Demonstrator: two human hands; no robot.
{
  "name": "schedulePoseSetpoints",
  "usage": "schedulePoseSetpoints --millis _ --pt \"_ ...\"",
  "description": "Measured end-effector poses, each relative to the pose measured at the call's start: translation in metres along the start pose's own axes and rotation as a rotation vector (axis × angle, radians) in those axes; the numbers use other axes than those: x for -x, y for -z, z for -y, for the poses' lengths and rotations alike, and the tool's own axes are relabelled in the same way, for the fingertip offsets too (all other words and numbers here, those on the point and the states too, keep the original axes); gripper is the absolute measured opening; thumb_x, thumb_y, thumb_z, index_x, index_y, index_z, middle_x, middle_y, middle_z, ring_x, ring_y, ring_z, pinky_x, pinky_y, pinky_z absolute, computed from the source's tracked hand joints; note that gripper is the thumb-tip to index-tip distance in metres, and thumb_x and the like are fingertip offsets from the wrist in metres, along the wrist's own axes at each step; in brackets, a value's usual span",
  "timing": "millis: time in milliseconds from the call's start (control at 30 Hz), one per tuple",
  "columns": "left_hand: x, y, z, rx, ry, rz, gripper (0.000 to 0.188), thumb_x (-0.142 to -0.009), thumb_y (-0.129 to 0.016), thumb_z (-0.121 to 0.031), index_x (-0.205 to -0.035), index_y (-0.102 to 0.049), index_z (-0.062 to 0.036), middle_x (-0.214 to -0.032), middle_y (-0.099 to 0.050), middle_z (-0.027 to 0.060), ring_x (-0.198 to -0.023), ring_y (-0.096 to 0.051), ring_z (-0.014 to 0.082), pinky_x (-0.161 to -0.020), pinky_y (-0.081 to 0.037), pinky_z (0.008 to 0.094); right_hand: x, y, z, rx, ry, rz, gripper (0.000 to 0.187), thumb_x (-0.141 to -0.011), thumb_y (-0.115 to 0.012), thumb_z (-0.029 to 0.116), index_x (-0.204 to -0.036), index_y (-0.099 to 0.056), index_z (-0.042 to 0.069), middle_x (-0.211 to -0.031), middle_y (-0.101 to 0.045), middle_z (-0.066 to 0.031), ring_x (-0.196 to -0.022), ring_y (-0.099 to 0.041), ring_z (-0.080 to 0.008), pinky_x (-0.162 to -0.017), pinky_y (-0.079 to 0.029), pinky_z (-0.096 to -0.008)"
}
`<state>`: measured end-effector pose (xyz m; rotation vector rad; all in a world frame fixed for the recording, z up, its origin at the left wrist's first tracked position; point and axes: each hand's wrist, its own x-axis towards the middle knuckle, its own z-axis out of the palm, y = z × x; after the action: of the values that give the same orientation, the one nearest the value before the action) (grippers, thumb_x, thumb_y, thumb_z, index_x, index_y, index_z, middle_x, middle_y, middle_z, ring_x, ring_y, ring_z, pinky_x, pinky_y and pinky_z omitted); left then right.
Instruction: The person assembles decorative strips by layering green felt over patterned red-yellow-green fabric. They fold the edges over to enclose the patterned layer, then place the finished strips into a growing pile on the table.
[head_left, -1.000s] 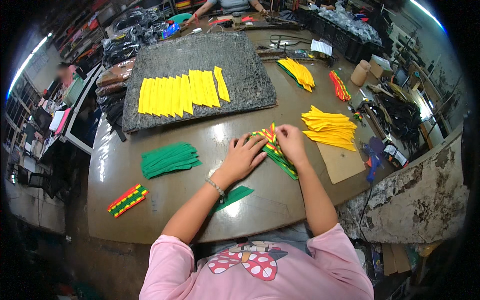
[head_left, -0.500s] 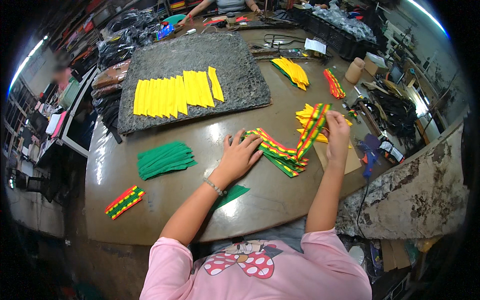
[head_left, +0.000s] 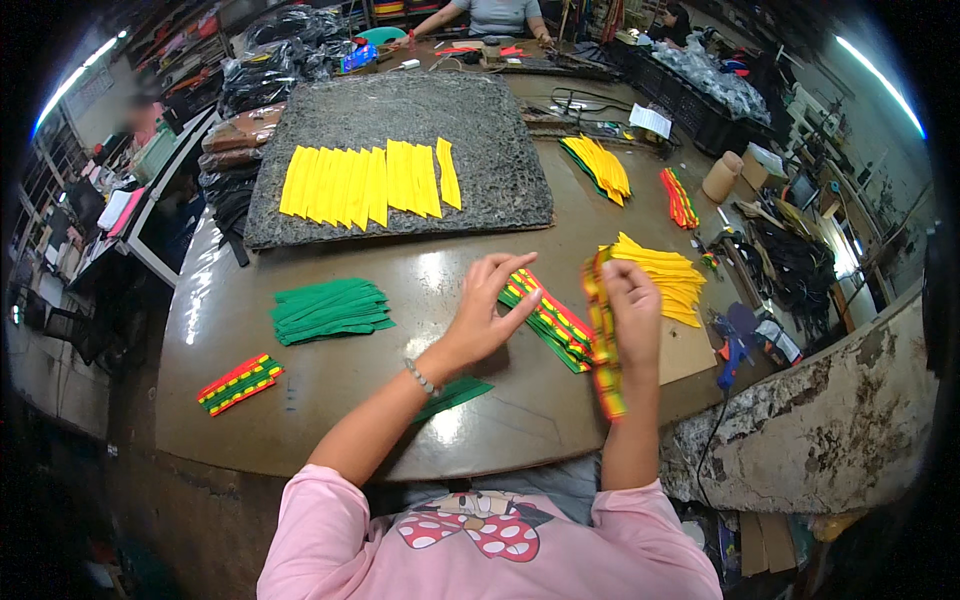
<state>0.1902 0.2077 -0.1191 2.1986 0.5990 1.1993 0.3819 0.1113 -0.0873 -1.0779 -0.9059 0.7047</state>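
My right hand (head_left: 637, 312) is closed on a striped strip (head_left: 605, 365) in red, yellow and green, which hangs upright and is blurred by motion. My left hand (head_left: 482, 312) is raised with thumb and fingers apart, holding nothing. Between the hands lies a stack of similar striped strips (head_left: 553, 322), slanting on the table. Beside my right hand a fanned pile of yellow strips (head_left: 668, 283) lies partly on a piece of cardboard (head_left: 690, 352). Some green strips (head_left: 455, 396) show beyond my left forearm, which hides part of them.
A green strip pile (head_left: 332, 310) and striped strips (head_left: 240, 384) lie left. Yellow strips (head_left: 360, 184) line a rough grey slab (head_left: 400, 110). Farther right are yellow-and-green strips (head_left: 600, 170), a striped bundle (head_left: 679, 198) and a blue glue gun (head_left: 733, 352). Another person (head_left: 497, 17) sits across.
My left hand has lifted off the striped stack and its fingers have spread. My right hand has moved left and nearer to me with the strip, uncovering more of the yellow pile.
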Motion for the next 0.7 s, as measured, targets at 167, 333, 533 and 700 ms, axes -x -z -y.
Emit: schedulePoseSetpoints --millis 167,333,533,700 --pt "0.001 0.011 -0.031 0.675 0.499 0.105 0.025 -0.099 -0.069 -0.023 -0.101 -0.071 0.0017 -0.089 -0.068 -0.0019 -0.079 -0.060 0.0040 -0.071 -0.049 0.0218 0.028 -0.051 -0.010 -0.013 -0.003 0.123 0.014 -0.101 -0.064 0.009 -0.107 -0.065 -0.003 -0.091 -0.068 -0.0002 -0.082 -0.062 -0.0025 -0.070 -0.050 -0.0185" --pt "0.009 0.040 -0.038 0.626 0.565 0.079 0.022 -0.096 -0.073 -0.021 -0.094 -0.073 0.0006 -0.085 -0.071 0.0023 -0.077 -0.063 0.0064 -0.070 -0.052 0.0231 0.034 -0.057 -0.010 0.004 0.010 0.180 0.016 -0.101 -0.065 0.012 -0.108 -0.065 -0.003 -0.093 -0.068 -0.0002 -0.083 -0.061 -0.0023 -0.071 -0.049 -0.0181" --pt "0.013 0.053 -0.043 0.629 0.576 0.051 0.021 -0.095 -0.074 -0.020 -0.094 -0.073 0.0012 -0.085 -0.071 0.0032 -0.076 -0.064 0.0071 -0.068 -0.054 0.0236 0.040 -0.059 -0.019 0.005 0.069 0.236 0.019 -0.101 -0.066 0.016 -0.109 -0.065 -0.001 -0.096 -0.068 -0.0004 -0.086 -0.061 -0.0052 -0.075 -0.051 -0.0226" --pt "0.010 0.058 -0.044 0.659 0.628 -0.019 0.023 -0.097 -0.071 -0.023 -0.098 -0.072 0.0001 -0.083 -0.070 0.0032 -0.073 -0.065 0.0076 -0.064 -0.053 0.0230 0.039 -0.059 -0.022 -0.088 0.187 0.190 0.018 -0.103 -0.062 0.018 -0.109 -0.062 0.002 -0.106 -0.066 -0.0060 -0.093 -0.062 -0.0105 -0.080 -0.051 -0.0257"
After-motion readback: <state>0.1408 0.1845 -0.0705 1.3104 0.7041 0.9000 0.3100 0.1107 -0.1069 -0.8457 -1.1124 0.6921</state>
